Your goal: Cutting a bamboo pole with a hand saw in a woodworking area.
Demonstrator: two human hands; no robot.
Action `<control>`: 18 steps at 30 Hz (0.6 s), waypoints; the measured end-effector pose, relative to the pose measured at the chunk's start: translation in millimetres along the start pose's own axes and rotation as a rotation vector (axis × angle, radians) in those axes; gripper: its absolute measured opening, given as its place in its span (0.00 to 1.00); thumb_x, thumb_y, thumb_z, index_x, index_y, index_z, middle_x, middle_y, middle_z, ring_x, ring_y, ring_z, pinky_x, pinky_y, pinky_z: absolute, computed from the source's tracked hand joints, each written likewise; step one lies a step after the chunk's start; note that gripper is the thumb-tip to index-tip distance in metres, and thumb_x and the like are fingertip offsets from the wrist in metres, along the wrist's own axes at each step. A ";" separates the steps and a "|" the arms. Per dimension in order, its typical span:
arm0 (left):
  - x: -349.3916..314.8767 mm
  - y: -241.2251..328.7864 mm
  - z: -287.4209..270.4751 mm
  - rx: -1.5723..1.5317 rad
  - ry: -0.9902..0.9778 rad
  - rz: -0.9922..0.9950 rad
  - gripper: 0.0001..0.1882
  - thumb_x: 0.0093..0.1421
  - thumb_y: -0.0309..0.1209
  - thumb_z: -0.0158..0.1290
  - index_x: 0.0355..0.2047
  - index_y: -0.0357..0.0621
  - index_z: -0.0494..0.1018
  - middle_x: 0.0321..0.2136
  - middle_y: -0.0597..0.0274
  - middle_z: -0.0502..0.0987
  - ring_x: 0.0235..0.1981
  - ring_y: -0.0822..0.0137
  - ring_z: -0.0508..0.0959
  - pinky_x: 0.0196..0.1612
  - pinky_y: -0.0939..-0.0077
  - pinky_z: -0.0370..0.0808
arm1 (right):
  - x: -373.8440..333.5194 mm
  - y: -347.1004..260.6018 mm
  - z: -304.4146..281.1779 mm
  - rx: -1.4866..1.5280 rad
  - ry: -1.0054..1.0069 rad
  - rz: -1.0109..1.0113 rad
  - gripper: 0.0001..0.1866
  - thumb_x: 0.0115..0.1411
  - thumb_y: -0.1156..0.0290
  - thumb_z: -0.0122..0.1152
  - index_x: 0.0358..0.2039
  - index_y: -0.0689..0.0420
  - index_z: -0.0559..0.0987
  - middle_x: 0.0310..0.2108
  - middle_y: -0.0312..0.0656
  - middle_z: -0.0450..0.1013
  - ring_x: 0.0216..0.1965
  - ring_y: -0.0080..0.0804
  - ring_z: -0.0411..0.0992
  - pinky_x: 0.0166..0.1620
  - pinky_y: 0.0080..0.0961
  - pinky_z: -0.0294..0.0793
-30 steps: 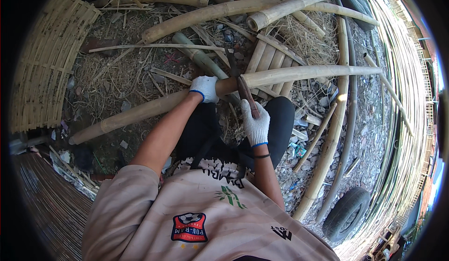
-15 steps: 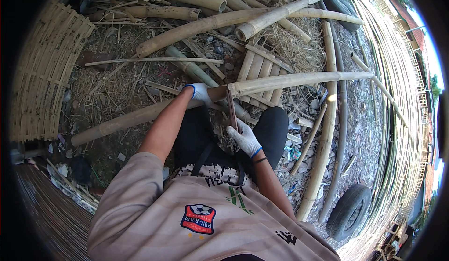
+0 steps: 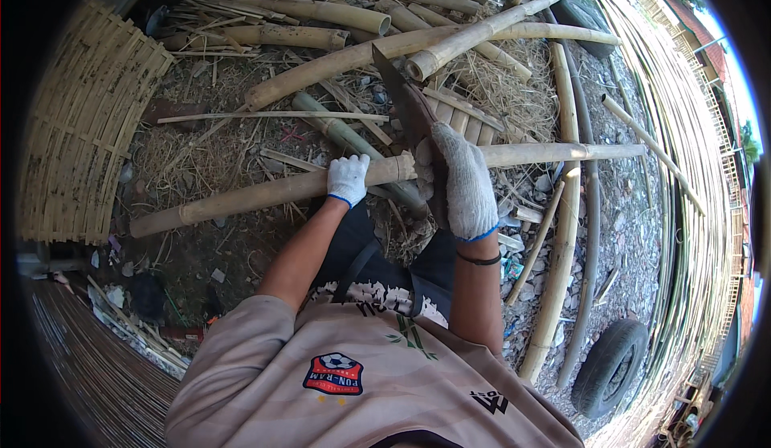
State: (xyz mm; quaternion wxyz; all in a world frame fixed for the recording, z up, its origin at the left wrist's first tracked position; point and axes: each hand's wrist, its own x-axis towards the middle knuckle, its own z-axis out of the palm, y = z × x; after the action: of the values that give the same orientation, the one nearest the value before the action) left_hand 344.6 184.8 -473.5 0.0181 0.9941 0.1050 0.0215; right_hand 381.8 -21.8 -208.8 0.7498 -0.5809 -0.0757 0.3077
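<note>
A long bamboo pole [image 3: 241, 197] lies across in front of me, from lower left to right. My left hand [image 3: 348, 179], in a white glove, grips it near its middle. My right hand [image 3: 462, 183], also in a white glove, is closed on the handle of a dark chopping knife [image 3: 405, 99]. The blade is raised above the pole and points up and away, toward the pile of bamboo behind.
More bamboo poles [image 3: 345, 59] are stacked behind, over dry straw and shavings. A woven bamboo panel [image 3: 84, 119] lies at left. Thin bamboo strips [image 3: 699, 207] curve along the right. A tyre [image 3: 609, 365] lies at lower right, with poles [image 3: 562, 271] beside my leg.
My right hand has lifted the knife from low beside the pole to above it. The left hand has stayed on the pole. The view has tilted a little.
</note>
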 end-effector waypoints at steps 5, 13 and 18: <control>-0.3 9.7 -30.0 -0.028 -0.118 -0.024 0.38 0.39 0.46 0.72 0.49 0.45 0.71 0.41 0.49 0.79 0.44 0.51 0.81 0.49 0.55 0.76 | -26.5 -6.6 -9.3 -0.223 0.058 -0.439 0.28 0.63 0.53 0.65 0.51 0.67 0.78 0.31 0.33 0.75 0.32 0.17 0.68 0.35 0.18 0.69; 60.6 -30.1 -24.4 -0.386 -0.794 0.082 0.48 0.33 0.51 0.72 0.54 0.40 0.71 0.52 0.43 0.78 0.52 0.47 0.79 0.55 0.58 0.76 | -57.7 68.6 -16.7 -0.528 0.256 -0.273 0.18 0.65 0.58 0.65 0.39 0.63 0.78 0.25 0.38 0.71 0.27 0.23 0.65 0.33 0.27 0.70; 10.1 -2.9 -12.0 -0.181 -0.200 0.035 0.31 0.41 0.41 0.67 0.48 0.50 0.75 0.45 0.49 0.81 0.48 0.50 0.82 0.52 0.53 0.77 | -65.7 116.3 -23.2 -0.601 0.358 -0.107 0.20 0.69 0.56 0.59 0.34 0.63 0.77 0.22 0.45 0.69 0.23 0.28 0.65 0.29 0.30 0.69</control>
State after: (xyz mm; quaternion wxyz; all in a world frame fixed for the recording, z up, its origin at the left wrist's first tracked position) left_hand 353.3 190.1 -461.2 0.1176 0.9872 0.0831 -0.0683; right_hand 296.8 -61.2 -306.8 0.5619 -0.8154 -0.0607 0.1253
